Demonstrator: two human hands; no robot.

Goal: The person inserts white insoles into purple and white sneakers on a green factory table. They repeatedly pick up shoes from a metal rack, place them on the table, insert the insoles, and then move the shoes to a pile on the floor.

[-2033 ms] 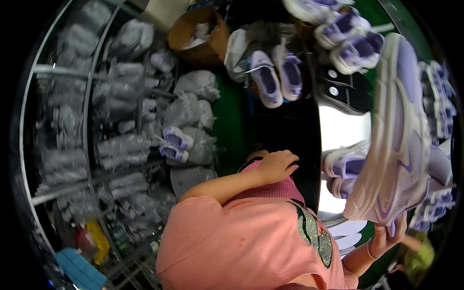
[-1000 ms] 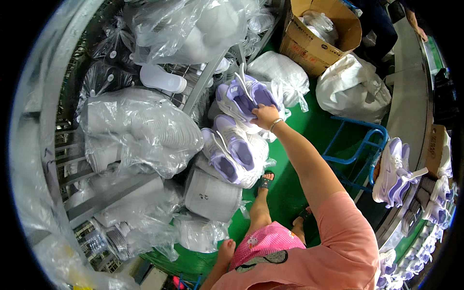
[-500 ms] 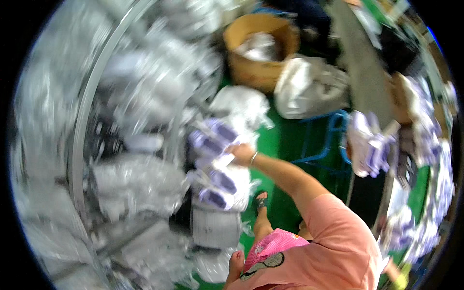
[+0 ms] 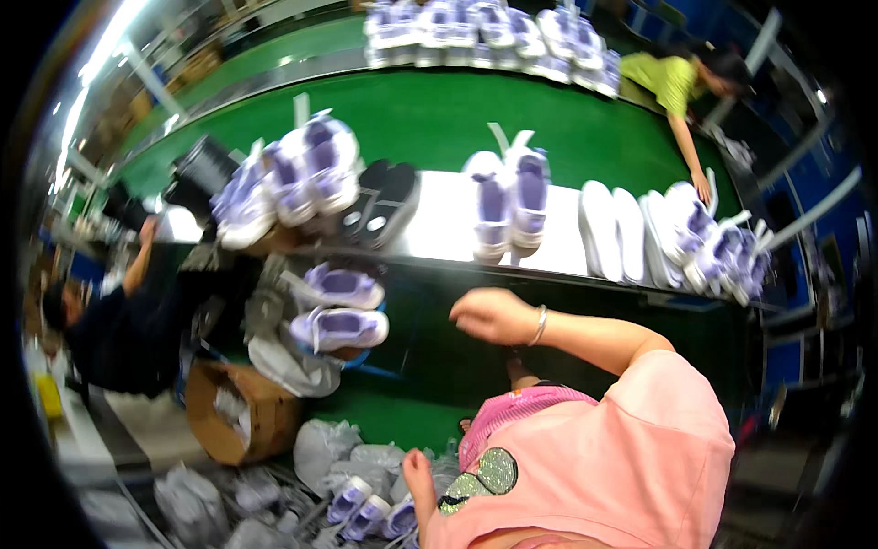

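My right hand [image 4: 494, 316], with a bracelet at the wrist, hangs in the air just in front of the white bench top [image 4: 439, 215]. Its fingers are loosely stretched, and nothing shows in them. On the bench beyond it stands a pair of lilac and white sneakers [image 4: 509, 203]. To the hand's left, another lilac pair [image 4: 338, 311] rests on something blue, low beside the bench. My left hand [image 4: 418, 471] is low near my body; its fingers are too unclear to read. Several lilac sneakers [image 4: 366, 514] lie below it among plastic bags.
Dark soles [image 4: 380, 203] and pale soles [image 4: 611, 231] lie along the bench with more sneakers [image 4: 306, 169]. A round cardboard box [image 4: 242, 412] stands on the left. One person [image 4: 119, 339] is at the left; another, in yellow-green [image 4: 677, 82], reaches over at the far right.
The view has swung from the bagged heap to the bench. My right hand has left the sneakers on the heap and is now in the air by the bench.
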